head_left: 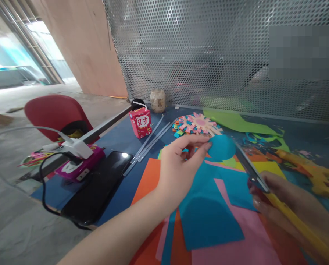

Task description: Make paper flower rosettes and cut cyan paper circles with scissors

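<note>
Between the thumb and fingers of my left hand (182, 165) is the left edge of a round blue paper disc (222, 148). My right hand (288, 206) is closed around a pair of scissors (254, 176) with yellow handles. The blades point up and left, their tips close to the disc's right edge; whether they touch it I cannot tell. Beneath my hands lie blue paper sheets (211, 217), pink paper (244, 250) and orange paper (146, 176). Fringed paper flowers (197, 123) are piled beyond the disc.
A pink drink carton (140, 122) and a jar (158, 101) stand at the back. Glue sticks (150, 141), a phone (98, 187) and a purple power strip (81, 165) lie leftward. An orange glue gun (313, 173) and green paper (241, 123) lie right. Perforated metal (194, 55) bounds the table.
</note>
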### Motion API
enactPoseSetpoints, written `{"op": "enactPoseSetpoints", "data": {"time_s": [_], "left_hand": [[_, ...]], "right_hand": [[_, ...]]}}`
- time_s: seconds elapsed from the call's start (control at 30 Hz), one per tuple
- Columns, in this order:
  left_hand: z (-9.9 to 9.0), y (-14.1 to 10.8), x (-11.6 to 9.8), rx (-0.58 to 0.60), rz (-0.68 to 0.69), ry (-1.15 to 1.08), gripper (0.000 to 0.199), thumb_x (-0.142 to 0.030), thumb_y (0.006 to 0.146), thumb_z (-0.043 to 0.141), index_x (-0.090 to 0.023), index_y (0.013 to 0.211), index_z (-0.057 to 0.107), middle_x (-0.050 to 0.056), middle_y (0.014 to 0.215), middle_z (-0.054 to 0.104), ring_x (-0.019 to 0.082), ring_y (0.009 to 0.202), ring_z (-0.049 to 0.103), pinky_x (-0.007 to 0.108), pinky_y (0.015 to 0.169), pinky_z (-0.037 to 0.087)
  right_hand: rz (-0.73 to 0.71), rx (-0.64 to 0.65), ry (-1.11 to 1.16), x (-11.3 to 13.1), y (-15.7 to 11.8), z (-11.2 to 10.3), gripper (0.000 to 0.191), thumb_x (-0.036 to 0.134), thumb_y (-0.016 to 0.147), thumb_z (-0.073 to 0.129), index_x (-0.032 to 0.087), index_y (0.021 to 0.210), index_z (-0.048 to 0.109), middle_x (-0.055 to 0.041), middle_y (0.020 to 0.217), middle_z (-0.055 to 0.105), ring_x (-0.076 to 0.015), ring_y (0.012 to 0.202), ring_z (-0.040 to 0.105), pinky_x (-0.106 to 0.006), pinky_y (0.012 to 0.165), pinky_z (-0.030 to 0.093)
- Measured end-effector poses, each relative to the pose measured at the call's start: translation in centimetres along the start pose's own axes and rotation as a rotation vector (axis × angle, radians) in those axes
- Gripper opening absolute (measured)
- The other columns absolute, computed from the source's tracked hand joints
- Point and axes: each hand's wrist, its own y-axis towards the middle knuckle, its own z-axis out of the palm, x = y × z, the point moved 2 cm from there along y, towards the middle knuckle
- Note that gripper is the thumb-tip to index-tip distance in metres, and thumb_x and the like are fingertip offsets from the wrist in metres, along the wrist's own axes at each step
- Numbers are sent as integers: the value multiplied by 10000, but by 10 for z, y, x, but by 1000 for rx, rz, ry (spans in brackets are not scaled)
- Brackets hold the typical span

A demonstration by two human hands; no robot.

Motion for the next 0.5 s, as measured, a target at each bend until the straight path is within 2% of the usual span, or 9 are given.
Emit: {"op": "enactPoseSetpoints", "data": {"time_s": [0.13,0.27,0.33,0.5], "left_hand": [[1,0,-1,3,57,45,52,-176,760,679,-196,787,718,1,737,713,100,648,577,196,542,445],[0,0,-2,-4,66,69,49,-172,760,680,-195,781,717,-3,720,708,99,641,575,194,533,443],[-1,1,-2,-9,66,78,43,-174,759,683,-193,779,717,-4,705,699,97,637,575,189,526,444],[-1,1,1,11,-4,-55,48,-202,789,655,-180,818,688,-10,717,669,70,517,552,178,427,451]], "right_hand": [[-55,41,29,-4,1,0,220,479,737,663,311,807,539,39,600,584,-193,478,585,-244,398,524],[-253,-37,-217,-2,3,-11,169,487,817,594,324,855,571,26,676,666,-187,573,659,-205,470,542],[-340,-54,-336,4,3,-14,150,472,851,562,323,854,561,36,653,664,-175,553,653,-191,460,527],[-454,-50,-438,12,6,-12,131,455,883,529,326,901,518,58,634,665,-162,509,648,-174,412,496]]}}
